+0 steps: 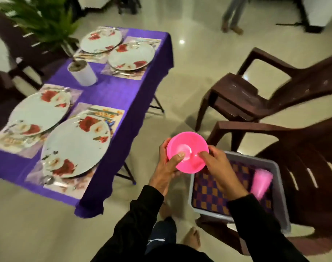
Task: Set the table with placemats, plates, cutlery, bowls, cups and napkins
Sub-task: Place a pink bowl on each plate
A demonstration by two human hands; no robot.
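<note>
You hold one pink bowl in both hands, above the basket.
Left hand and right hand fingers grip its rim; four plates on the bench.

Both hands hold a bright pink plastic bowl above the floor: the left hand grips its left rim, the right hand its right rim, thumbs inside. Below sits a grey plastic crate on a brown plastic chair. Four floral white plates lie on the purple-clothed table.
</note>
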